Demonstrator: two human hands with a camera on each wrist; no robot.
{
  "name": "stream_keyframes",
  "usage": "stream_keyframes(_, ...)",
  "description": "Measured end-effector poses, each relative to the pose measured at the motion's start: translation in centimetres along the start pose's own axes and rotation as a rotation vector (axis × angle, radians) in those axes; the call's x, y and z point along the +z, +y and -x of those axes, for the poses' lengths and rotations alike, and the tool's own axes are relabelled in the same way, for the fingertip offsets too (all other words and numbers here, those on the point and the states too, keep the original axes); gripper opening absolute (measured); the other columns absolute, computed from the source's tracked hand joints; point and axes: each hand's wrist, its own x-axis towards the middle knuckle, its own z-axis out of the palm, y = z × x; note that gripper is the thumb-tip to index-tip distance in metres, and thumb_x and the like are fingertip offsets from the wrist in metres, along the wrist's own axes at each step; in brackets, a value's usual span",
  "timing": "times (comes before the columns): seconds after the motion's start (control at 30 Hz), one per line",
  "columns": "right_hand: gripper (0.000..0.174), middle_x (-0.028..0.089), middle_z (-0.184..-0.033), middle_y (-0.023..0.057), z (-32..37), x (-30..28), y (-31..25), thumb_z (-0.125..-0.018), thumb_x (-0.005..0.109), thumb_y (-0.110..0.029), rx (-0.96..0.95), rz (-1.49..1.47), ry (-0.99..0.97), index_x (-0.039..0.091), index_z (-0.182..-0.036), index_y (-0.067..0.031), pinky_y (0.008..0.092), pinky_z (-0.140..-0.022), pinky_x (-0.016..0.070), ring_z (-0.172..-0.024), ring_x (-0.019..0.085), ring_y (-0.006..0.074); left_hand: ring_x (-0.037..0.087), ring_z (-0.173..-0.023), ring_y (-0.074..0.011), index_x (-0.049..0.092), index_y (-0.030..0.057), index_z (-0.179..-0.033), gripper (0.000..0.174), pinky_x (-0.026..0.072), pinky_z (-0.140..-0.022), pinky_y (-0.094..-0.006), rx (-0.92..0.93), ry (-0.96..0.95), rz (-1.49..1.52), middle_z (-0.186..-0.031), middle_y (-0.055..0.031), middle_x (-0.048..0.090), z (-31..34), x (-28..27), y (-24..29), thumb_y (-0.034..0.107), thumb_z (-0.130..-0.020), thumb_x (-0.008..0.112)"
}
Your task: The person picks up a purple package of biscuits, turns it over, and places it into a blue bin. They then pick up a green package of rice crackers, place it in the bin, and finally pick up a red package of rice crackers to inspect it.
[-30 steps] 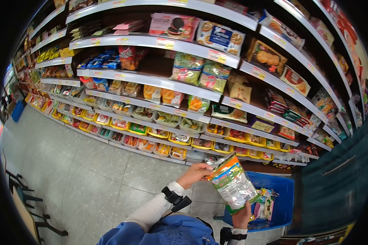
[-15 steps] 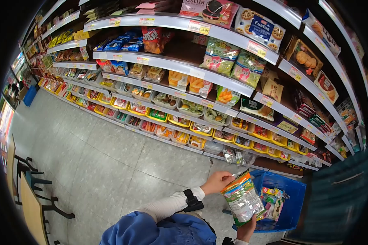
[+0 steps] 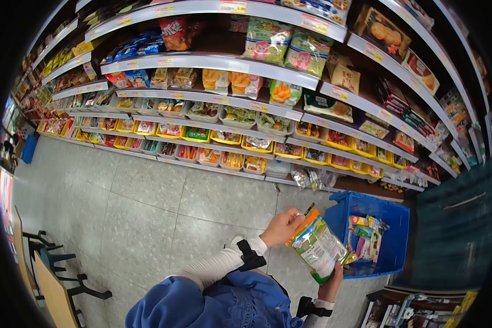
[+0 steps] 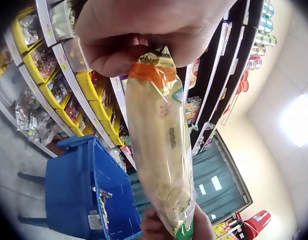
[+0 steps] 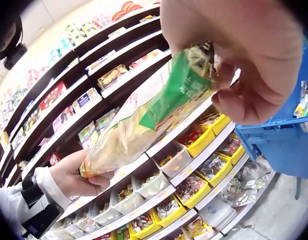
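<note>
Caller: Straight to the fingers, what have we got?

Me: Both sets are busy! My left hand [image 3: 283, 227] pinches the packet [image 3: 318, 247] at its orange end, and my right hand [image 3: 331, 281] grips the green end.

Caller: And where's the packet itself?

Me: Up in the air between my hands, tilted, printing towards me, just beside the blue bin [image 3: 404, 235]. It bulges in the middle. Whether the orange end is sealed, I can't tell.

Caller: Your call on the step?

Me: I judge it's the holding and looking-over step: two ends supported, print in plain sight. The next move calls for a firm pinch at each end, because that shiny wrap could slip, and a light touch so nothing inside gets crushed.

Caller: Take us outward!

Me: Inside the bin there's a jumble of small packs [image 3: 373, 240]. Ahead run the long shelves [image 3: 202, 64], bags and boxes along them, with yellow trays [image 5: 201, 147] of wrapped bits lower down. Then it's grey floor [image 3: 142, 202], stretching off to my left.
</note>
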Motion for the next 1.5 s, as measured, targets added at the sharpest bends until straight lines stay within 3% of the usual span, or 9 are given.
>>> stream_keyframes(0.2, 0.034, 0.057, -0.108, 0.0058, 3.4, -3.2, 1.3, -0.093, 0.046, -0.027, -0.061, 0.091, 0.164, 0.053, -0.115, -0.0012, 0.0263, -0.081, 0.0422, -0.095, 0.053, 0.0135, 0.05, -0.051, -0.0167, 0.052, 0.0036, -0.088, 0.021, 0.0396, -0.05, -0.0318, 0.029, -0.011, -0.085, -0.06, -0.0101, 0.054, 2.7, 2.9, -1.3, 0.024, -0.088, 0.055)
stream_keyframes(0.4, 0.031, 0.059, -0.103, 0.0055, 7.6, -7.7, 3.2, -0.094, 0.045, -0.027, -0.066, -0.168, 0.367, 0.056, -0.109, -0.0015, 0.0265, -0.077, 0.0453, -0.089, 0.055, 0.0128, 0.049, -0.051, -0.0152, 0.051, 0.0036, -0.087, 0.017, 0.0387, -0.049, -0.0299, 0.022, -0.097, -0.058, -0.06, -0.0098, 0.054, 6.7, 6.2, -3.4, 0.02, -0.088, 0.055)
stream_keyframes(0.6, 0.028, 0.062, -0.097, 0.0051, 13.0, -12.2, 5.7, -0.094, 0.046, -0.021, -0.276, 0.027, 0.579, 0.058, -0.106, 0.0019, 0.0246, -0.076, 0.0457, -0.084, 0.056, 0.0108, 0.043, -0.047, -0.0119, 0.05, 0.0028, -0.085, 0.017, 0.0348, -0.045, -0.028, 0.008, -0.181, -0.046, -0.056, -0.0086, 0.053, 11.4, 9.6, -5.1, 0.019, -0.088, 0.055)
stream_keyframes(0.93, 0.028, 0.063, -0.096, 0.0072, 18.5, -17.8, 3.6, -0.093, 0.046, -0.015, -0.573, 0.231, 0.758, 0.058, -0.109, 0.0046, 0.0236, -0.075, 0.0452, -0.084, 0.056, 0.0104, 0.05, -0.047, -0.0192, 0.052, 0.0024, -0.085, 0.018, 0.0368, -0.046, -0.0315, 0.306, -0.243, -0.255, -0.056, -0.0109, 0.053, 16.5, 15.5, -0.3, 0.02, -0.089, 0.054)
stream_keyframes(1.07, 0.027, 0.062, -0.098, 0.0069, 19.8, -18.9, 3.0, -0.094, 0.046, -0.015, -0.642, 0.211, 0.814, 0.057, -0.109, 0.0045, 0.025, -0.076, 0.0459, -0.085, 0.056, 0.0112, 0.048, -0.047, -0.0154, 0.052, 0.0025, -0.086, 0.019, 0.0362, -0.045, -0.0302, 0.332, -0.318, -0.225, -0.056, -0.0092, 0.053, 16.6, 17.1, 0.6, 0.021, -0.088, 0.055)
stream_keyframes(1.17, 0.028, 0.062, -0.098, 0.0073, 20.3, -20.1, 2.8, -0.094, 0.045, -0.016, -0.657, 0.139, 0.812, 0.057, -0.109, 0.0047, 0.0248, -0.076, 0.0459, -0.085, 0.056, 0.0112, 0.045, -0.049, -0.0075, 0.051, 0.0033, -0.082, 0.021, 0.0351, -0.046, -0.0263, 0.296, -0.448, -0.123, -0.056, -0.0028, 0.053, 15.5, 18.4, 0.1, 0.023, -0.09, 0.053)
stream_keyframes(1.23, 0.029, 0.062, -0.098, 0.008, 20.2, -20.5, 2.2, -0.095, 0.045, -0.017, -0.641, 0.097, 0.804, 0.057, -0.109, 0.0053, 0.0251, -0.076, 0.0458, -0.085, 0.056, 0.0116, 0.041, -0.053, -0.001, 0.05, 0.005, -0.077, 0.024, 0.0336, -0.046, -0.0218, 0.09, -0.661, 0.092, -0.056, 0.005, 0.048, 14.9, 19.1, 1.0, 0.024, -0.092, 0.052)
stream_keyframes(1.43, 0.029, 0.062, -0.098, 0.0075, 18.7, -21.9, 0.6, -0.095, 0.044, -0.017, -0.617, 0.094, 0.824, 0.057, -0.109, 0.0053, 0.0247, -0.074, 0.0463, -0.084, 0.057, 0.0116, 0.039, -0.06, 0.0011, 0.047, 0.0084, -0.073, 0.023, 0.0333, -0.051, -0.0183, -0.086, -0.773, 0.253, -0.065, 0.0092, 0.045, 12.6, 23.2, 3.9, 0.02, -0.092, 0.053)
stream_keyframes(1.5, 0.029, 0.061, -0.098, 0.0076, 18.0, -22.6, -0.2, -0.095, 0.044, -0.017, -0.619, 0.068, 0.841, 0.056, -0.109, 0.0057, 0.0247, -0.075, 0.0464, -0.084, 0.057, 0.0116, 0.037, -0.059, 0.0011, 0.047, 0.0077, -0.073, 0.024, 0.0319, -0.048, -0.0194, -0.022, -0.773, 0.269, -0.064, 0.0086, 0.045, 11.5, 25.5, 3.2, 0.02, -0.091, 0.055)
